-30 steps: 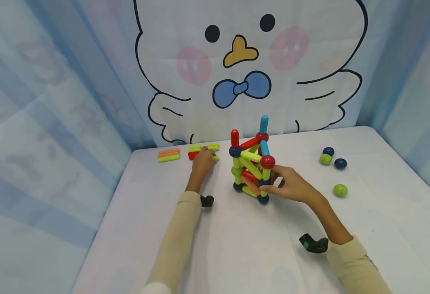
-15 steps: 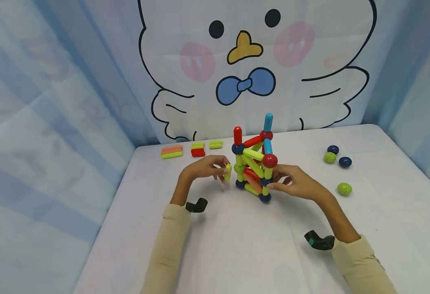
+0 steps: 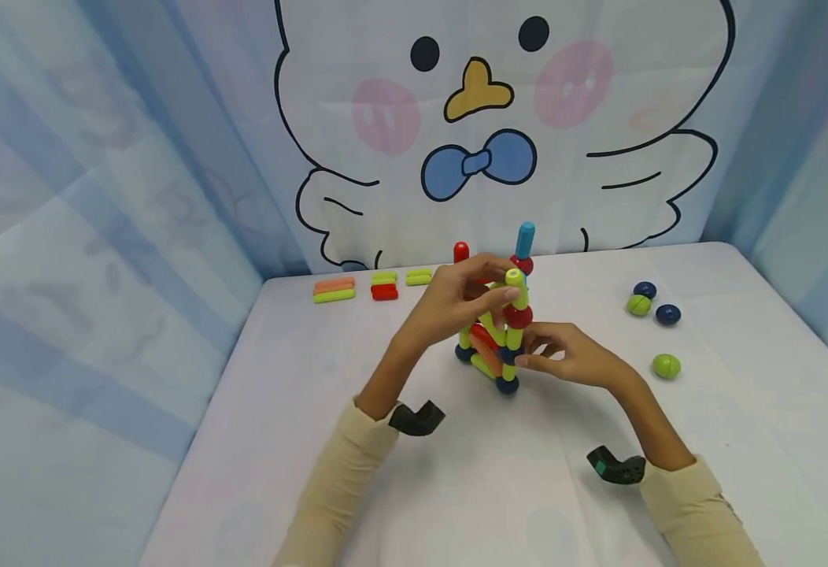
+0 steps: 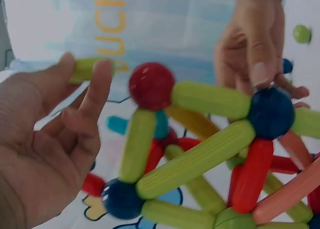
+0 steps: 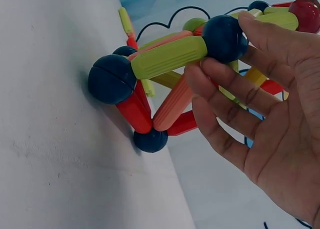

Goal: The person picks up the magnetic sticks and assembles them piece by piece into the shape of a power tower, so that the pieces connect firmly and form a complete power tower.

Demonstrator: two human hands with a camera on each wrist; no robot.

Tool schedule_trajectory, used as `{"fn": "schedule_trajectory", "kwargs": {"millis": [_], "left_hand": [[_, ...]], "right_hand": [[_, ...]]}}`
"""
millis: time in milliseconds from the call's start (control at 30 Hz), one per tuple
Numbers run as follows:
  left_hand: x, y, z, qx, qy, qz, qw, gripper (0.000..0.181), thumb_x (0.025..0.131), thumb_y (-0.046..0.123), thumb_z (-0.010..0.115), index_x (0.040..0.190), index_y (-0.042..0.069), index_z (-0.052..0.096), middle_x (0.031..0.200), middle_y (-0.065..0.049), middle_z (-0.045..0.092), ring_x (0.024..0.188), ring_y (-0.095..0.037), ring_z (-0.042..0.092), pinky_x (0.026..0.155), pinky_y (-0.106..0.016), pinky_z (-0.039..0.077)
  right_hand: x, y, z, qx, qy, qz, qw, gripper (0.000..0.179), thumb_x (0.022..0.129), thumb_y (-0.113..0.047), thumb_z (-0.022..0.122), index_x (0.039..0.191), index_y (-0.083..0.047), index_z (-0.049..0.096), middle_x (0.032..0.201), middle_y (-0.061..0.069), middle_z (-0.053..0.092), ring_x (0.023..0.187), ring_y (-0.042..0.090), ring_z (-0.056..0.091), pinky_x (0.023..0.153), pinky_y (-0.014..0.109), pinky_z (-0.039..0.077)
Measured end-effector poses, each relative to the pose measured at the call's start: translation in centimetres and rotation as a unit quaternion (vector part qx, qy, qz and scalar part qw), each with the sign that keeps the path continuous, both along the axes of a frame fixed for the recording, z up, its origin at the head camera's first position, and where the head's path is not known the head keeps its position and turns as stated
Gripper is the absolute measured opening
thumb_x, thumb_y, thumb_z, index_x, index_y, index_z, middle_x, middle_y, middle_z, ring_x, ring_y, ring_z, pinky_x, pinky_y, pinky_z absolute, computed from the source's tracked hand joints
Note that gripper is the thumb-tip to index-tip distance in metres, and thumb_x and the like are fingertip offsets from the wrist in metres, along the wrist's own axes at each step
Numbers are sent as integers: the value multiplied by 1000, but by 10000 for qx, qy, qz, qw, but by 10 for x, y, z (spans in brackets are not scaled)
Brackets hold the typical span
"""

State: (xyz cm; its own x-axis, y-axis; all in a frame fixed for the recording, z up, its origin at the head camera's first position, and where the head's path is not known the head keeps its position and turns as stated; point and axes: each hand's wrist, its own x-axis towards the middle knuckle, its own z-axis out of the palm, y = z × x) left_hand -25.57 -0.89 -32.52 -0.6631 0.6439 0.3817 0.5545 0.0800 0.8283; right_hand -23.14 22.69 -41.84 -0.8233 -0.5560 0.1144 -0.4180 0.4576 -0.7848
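Pinching a green rod [image 3: 519, 290] is the left hand [image 3: 455, 305], a blue ball [image 5: 221, 38] the right hand [image 3: 575, 359]; left-wrist view alone shows lettering [image 4: 110, 31].

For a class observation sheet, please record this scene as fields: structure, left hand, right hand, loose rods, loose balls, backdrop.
Structure: frame of coloured rods and balls, standing on the white table
Left hand: pinches a yellow-green rod close to a red ball; contact unclear
Right hand: holds a dark blue ball in the frame
Loose rods: orange, yellow-green and red, far left
Loose balls: two dark blue, two green, right side
Backdrop: cartoon character with blue bow
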Motion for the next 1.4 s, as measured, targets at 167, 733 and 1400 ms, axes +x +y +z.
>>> {"fn": "schedule_trajectory", "kwargs": {"millis": [167,733,1400], "left_hand": [[1,13,-7,-110,273,480,9984,30,93,13,66,121,4,59,108,-14,68,66,-14,68,67,-26,58],[3,15,-12,-30,349,714,9968,30,95,14,63,123,6,56,109,-14,69,88,-19,73,77,-22,57],[-9,-18,-51,208,-127,2244,9742,48,99,29,58,140,8,46,135,-11,57,124,-24,57,100,-37,50]], "right_hand": [[1,1,1,-28,-137,55,9999,31,93,-20,66,120,-7,61,102,3,67,99,19,64,86,35,55],[3,27,22,288,142,-739,9967,38,96,-25,62,130,-10,52,101,6,70,93,20,67,82,28,54],[30,134,0,3178,-790,-1995,9236,60,84,-37,73,119,8,53,107,40,49,92,49,52,71,62,50]]}}
